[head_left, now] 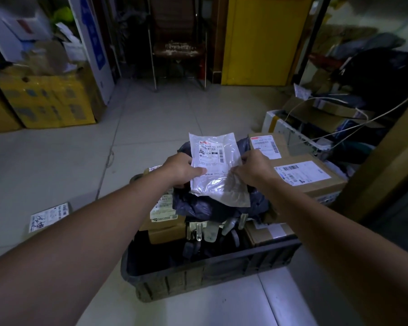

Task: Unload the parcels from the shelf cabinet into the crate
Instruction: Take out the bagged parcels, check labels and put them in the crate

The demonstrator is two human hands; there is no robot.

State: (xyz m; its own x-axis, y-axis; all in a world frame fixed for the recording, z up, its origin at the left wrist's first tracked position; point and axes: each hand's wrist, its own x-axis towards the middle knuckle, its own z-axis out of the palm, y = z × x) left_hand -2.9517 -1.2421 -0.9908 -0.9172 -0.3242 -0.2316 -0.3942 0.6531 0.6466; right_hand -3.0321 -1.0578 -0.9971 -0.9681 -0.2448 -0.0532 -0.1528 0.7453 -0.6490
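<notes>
Hands: two; left hand (pixel 183 169) and right hand (pixel 253 169) each pinch one clear parcel (pixel 216 168) above the crate (pixel 198 276).
Crate: one, dark, heaped with parcels.
Floor: pale tiles (pixel 64 156).

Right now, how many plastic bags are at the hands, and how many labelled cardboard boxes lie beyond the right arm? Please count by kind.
Clear plastic bag, pinched by left hand and right hand: 1
Dark plastic bag under it: 1
Labelled cardboard boxes: 2
Total: 4
</notes>
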